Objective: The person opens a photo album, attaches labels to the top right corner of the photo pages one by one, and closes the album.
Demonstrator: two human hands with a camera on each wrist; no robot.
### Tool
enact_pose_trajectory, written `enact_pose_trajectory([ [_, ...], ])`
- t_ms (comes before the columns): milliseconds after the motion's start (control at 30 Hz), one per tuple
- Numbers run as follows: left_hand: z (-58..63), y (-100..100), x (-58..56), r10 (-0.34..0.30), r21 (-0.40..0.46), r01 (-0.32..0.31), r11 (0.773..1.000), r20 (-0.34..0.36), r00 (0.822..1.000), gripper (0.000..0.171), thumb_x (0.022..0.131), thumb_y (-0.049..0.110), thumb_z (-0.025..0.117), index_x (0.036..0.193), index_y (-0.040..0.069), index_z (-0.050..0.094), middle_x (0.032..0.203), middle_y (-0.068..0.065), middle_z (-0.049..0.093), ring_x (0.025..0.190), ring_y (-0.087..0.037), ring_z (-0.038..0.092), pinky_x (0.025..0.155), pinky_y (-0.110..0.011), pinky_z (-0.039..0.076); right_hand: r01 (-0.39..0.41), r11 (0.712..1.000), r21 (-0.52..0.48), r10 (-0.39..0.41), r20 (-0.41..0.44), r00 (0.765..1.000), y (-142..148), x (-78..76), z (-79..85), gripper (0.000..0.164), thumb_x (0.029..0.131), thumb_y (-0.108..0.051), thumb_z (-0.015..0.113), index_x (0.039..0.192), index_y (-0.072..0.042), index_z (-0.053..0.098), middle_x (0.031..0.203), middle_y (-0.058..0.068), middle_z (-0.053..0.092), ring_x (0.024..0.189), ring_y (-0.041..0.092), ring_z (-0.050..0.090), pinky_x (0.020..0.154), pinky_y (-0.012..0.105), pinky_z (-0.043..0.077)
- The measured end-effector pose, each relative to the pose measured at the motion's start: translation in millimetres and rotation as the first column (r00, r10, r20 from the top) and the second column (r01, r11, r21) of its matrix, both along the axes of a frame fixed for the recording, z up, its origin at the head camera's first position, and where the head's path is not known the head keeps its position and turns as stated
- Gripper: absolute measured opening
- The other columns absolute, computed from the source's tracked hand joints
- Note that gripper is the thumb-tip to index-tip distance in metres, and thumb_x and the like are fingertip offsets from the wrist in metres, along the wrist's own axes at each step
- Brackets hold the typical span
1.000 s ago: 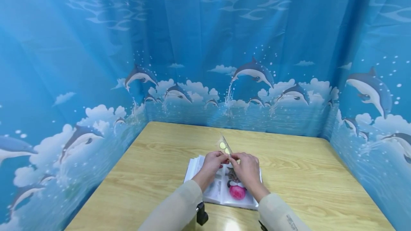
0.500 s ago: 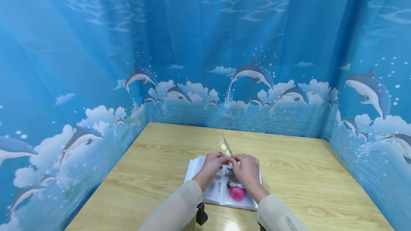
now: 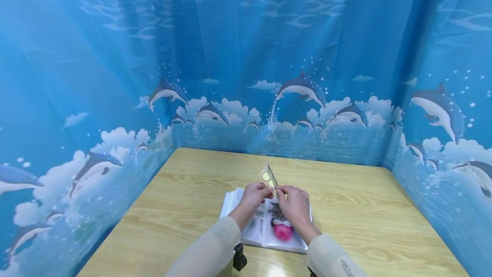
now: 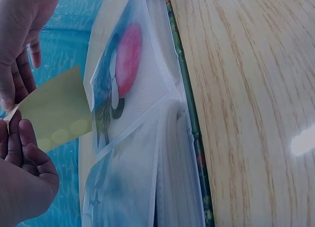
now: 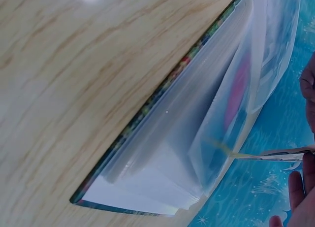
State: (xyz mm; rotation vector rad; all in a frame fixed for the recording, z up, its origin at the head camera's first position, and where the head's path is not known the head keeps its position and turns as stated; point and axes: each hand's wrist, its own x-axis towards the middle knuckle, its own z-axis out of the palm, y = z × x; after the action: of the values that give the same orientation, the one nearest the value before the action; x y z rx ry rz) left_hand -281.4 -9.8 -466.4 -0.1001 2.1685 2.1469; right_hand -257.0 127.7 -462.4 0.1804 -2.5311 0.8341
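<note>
Above an open photo album [image 3: 251,232], my two hands meet at a thin sheet with pale yellow round stickers [image 3: 266,176]. My left hand [image 3: 253,195] pinches the sheet's near edge between thumb and fingers. Close beside it, my right hand [image 3: 295,204] pinches the same edge with thumb and forefinger. In the left wrist view the sheet [image 4: 59,109] extends away from both hands, its round shapes showing along one side; a pale bit of its edge stands up at the fingertips. The right wrist view shows the sheet [image 5: 275,155] nearly edge-on.
The album's clear-pocketed right page holds a picture with a pink ball [image 3: 283,231] and a cat [image 3: 277,210]. It lies on a wood-grain table [image 3: 184,208]. A blue dolphin-print curtain [image 3: 238,54] surrounds the table's back and sides.
The sheet has turned slightly between the fingers, so its darker right edge looks broader. Both hands stay in nearly the same place, and the album lies still.
</note>
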Motion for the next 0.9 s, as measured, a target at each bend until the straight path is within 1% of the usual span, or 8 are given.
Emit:
enact_pose_trajectory([
  [167, 1.3, 0.0, 0.3, 0.006, 0.001, -0.006, 1.000, 0.008, 1.000, 0.017, 0.091, 0.016, 0.070, 0.076, 0.009, 0.065, 0.073, 0.000, 0.069, 0.073, -0.013, 0.061, 0.071, -0.030, 0.048, 0.011, 1.000, -0.004, -0.011, -0.002, 1.000, 1.8, -0.5, -0.9, 0.014, 0.092, -0.021, 0.070, 0.095, -0.009, 0.076, 0.092, 0.007, 0.075, 0.087, 0.029, 0.069, 0.093, 0.052, 0.045],
  [300, 1.3, 0.6, 0.2, 0.013, -0.006, -0.013, 1.000, 0.005, 1.000, 0.016, 0.091, 0.015, 0.070, 0.077, 0.008, 0.066, 0.074, -0.001, 0.070, 0.073, -0.013, 0.062, 0.071, -0.030, 0.048, 0.015, 1.000, -0.010, -0.015, 0.020, 1.000, 1.5, 0.0, 0.5, 0.014, 0.093, -0.022, 0.069, 0.095, -0.009, 0.075, 0.092, 0.007, 0.075, 0.088, 0.028, 0.068, 0.095, 0.052, 0.044],
  [433, 1.3, 0.1, 0.0, 0.019, -0.020, -0.019, 1.000, 0.008, 1.000, 0.017, 0.091, 0.016, 0.069, 0.077, 0.009, 0.066, 0.074, -0.001, 0.070, 0.073, -0.013, 0.062, 0.069, -0.027, 0.046, 0.023, 0.999, -0.030, -0.022, 0.035, 0.999, 2.0, -0.4, 0.8, 0.014, 0.094, -0.021, 0.067, 0.094, -0.008, 0.073, 0.090, 0.007, 0.074, 0.087, 0.030, 0.068, 0.096, 0.053, 0.044],
  [533, 1.1, -0.4, 0.1, 0.025, -0.026, -0.025, 0.999, 0.004, 1.000, 0.015, 0.091, 0.016, 0.070, 0.078, 0.008, 0.067, 0.073, -0.001, 0.069, 0.073, -0.012, 0.062, 0.069, -0.028, 0.047, 0.035, 0.998, -0.059, -0.032, 0.061, 0.998, 2.6, -1.0, 0.2, 0.014, 0.096, -0.021, 0.065, 0.092, -0.009, 0.072, 0.087, 0.005, 0.072, 0.084, 0.028, 0.067, 0.092, 0.052, 0.046],
  [700, 0.1, -1.2, -0.7, 0.036, -0.017, -0.037, 0.999, -0.005, 0.999, 0.012, 0.091, 0.015, 0.070, 0.083, 0.006, 0.071, 0.073, -0.001, 0.069, 0.071, -0.012, 0.062, 0.072, -0.032, 0.049, 0.077, 0.989, -0.123, -0.063, 0.114, 0.991, 3.7, -3.2, -1.1, 0.016, 0.097, -0.023, 0.064, 0.089, -0.011, 0.072, 0.082, 0.001, 0.070, 0.076, 0.022, 0.064, 0.077, 0.047, 0.052],
  [767, -0.8, -1.5, -1.2, 0.041, -0.017, -0.042, 0.999, -0.005, 0.999, 0.012, 0.091, 0.016, 0.070, 0.085, 0.006, 0.071, 0.073, -0.001, 0.069, 0.071, -0.012, 0.062, 0.073, -0.032, 0.050, 0.093, 0.985, -0.144, -0.075, 0.127, 0.989, 4.4, -4.0, -1.5, 0.016, 0.096, -0.023, 0.064, 0.089, -0.011, 0.072, 0.082, 0.002, 0.070, 0.076, 0.022, 0.064, 0.074, 0.046, 0.052],
  [900, -2.6, -2.6, -1.9, 0.052, -0.017, -0.052, 0.999, -0.012, 0.999, 0.011, 0.090, 0.016, 0.071, 0.087, 0.005, 0.072, 0.074, -0.002, 0.070, 0.070, -0.012, 0.063, 0.070, -0.029, 0.049, 0.114, 0.975, -0.190, -0.085, 0.151, 0.985, 5.9, -3.4, -1.1, 0.018, 0.097, -0.023, 0.062, 0.094, -0.009, 0.072, 0.087, 0.006, 0.072, 0.080, 0.026, 0.065, 0.076, 0.047, 0.052],
])
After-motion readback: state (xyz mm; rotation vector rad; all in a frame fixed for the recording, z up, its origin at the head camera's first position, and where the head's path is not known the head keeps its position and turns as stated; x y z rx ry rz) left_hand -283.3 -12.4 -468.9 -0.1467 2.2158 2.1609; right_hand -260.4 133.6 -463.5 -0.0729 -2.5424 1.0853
